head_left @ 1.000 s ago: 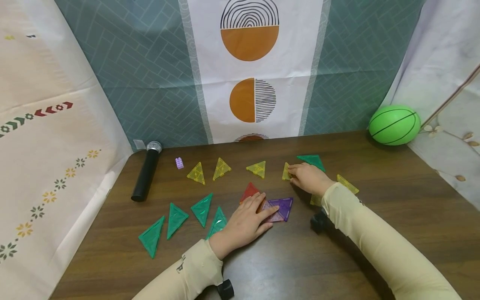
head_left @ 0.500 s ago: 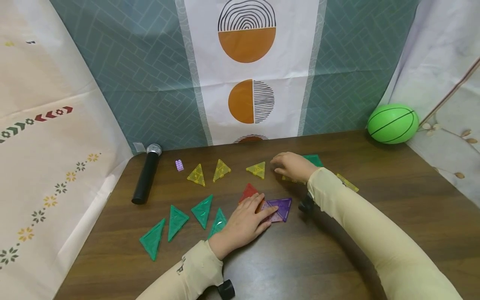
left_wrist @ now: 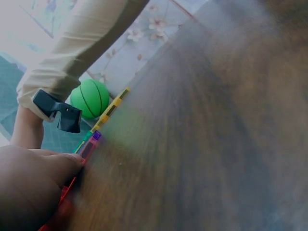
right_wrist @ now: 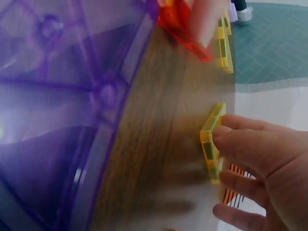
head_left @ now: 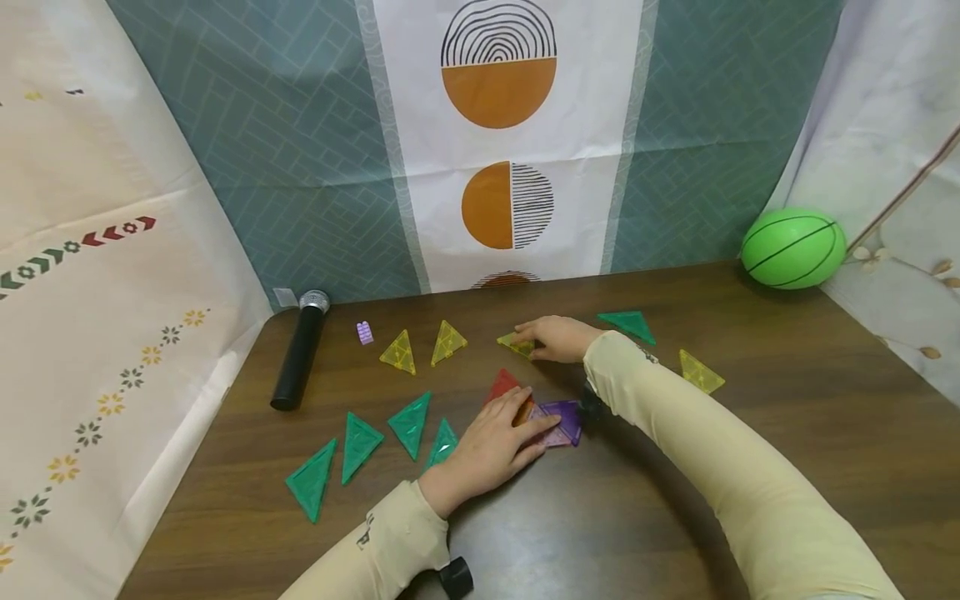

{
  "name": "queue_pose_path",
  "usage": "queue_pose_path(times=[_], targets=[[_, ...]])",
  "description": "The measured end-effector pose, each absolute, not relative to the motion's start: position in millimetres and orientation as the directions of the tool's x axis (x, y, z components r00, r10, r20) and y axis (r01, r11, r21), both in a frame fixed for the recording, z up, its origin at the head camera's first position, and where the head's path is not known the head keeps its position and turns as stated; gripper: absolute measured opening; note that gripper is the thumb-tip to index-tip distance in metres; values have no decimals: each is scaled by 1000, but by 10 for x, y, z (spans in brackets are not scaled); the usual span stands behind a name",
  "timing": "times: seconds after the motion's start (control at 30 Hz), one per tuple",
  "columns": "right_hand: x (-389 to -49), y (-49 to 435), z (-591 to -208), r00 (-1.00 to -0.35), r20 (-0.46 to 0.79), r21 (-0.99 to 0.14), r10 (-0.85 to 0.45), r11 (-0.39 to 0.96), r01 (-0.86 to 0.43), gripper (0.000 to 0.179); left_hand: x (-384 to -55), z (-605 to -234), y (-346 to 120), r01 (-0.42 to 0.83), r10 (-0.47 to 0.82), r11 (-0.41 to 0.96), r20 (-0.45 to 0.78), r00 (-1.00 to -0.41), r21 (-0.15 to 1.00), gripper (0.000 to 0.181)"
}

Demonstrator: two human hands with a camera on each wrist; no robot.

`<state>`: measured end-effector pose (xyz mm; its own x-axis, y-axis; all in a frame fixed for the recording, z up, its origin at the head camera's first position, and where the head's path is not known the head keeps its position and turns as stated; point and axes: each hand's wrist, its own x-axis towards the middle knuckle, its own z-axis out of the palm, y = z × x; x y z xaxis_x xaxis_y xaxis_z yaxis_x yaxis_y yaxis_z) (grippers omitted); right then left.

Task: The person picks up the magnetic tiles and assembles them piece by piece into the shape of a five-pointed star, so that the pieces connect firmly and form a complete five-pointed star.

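1. Microphone [head_left: 298, 358]: lies near the left edge of the table [head_left: 600, 533], at its far end. A small purple block [head_left: 364, 332] sits to its right, apart.
2. Green triangles [head_left: 362, 446]: 4 pieces in a row, with gaps between most of them. The rightmost piece is just beside the left hand and partly covered.
3. Left yellow triangles [head_left: 448, 343]: 2 pieces, flat, behind the green row, not touching.
4. Left hand [head_left: 483, 450]: palm down, fingers extended and spread wide. It rests on adjoining red [head_left: 502, 385], orange, pink and purple [head_left: 567, 417] triangles. The red tip shows past the fingers; the purple edge shows to the right.
5. Right hand [head_left: 561, 338]: moderately spread, fingers loose, fingertips at the edge of the middle yellow triangle [head_left: 513, 343]. This piece lies behind the red triangle, with a gap between.
6. Far green triangle [head_left: 628, 325]: behind the right sleeve. Outer yellow triangle [head_left: 701, 372]: just beside the sleeve.
7. Green ball [head_left: 793, 248]: at the far right corner. Bare wood runs from the sleeve to the right edge.
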<state>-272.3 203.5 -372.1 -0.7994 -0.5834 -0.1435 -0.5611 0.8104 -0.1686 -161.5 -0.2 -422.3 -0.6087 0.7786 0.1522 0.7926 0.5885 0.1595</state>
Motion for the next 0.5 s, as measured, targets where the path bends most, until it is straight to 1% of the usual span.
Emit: queue_pose_path(times=[0.33,0.5], targets=[[-2594,2008,-3696,-844,-105,-38,-527,850,-526,37,-1621,-4243,1,789,768,589,182,-614,175,40],[-2479,2016,-3690,-869,-87,-24,-488,873,-487,31,-1619,-4238,-1,792,765,591,205,-610,153,40]])
